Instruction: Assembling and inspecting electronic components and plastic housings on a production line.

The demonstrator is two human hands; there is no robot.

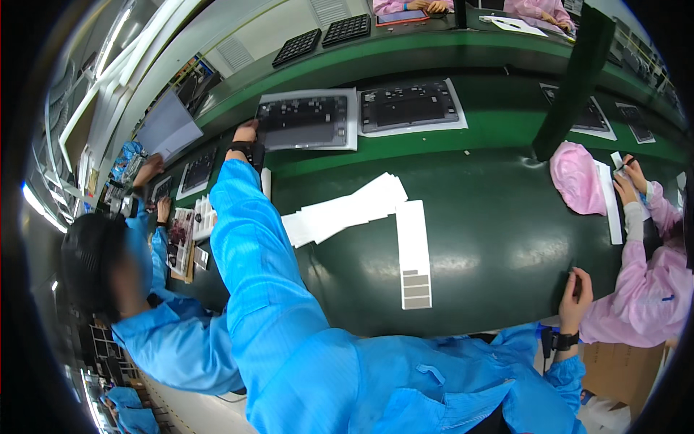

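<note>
Blue cloth covers the left arm [271,253] I see stretched across the green table [491,195], its left hand [246,132] up toward the far edge. That hand is at the left side of a dark panel [303,119] on a white sheet; from my camera I cannot tell whether its grip is closed on the panel. A second dark panel [406,105] lies just to the right, also along the far edge. Nearer the middle of the table, I see overlapping white strips [354,207], and beside them a strip with grey blocks [414,246] pointing toward the near edge. By the near edge, toward the right, the right hand [576,295] has a loose, empty grip, fingers half bent. Farther right, a co-worker's hand [633,176] holds a pen [624,166].
</note>
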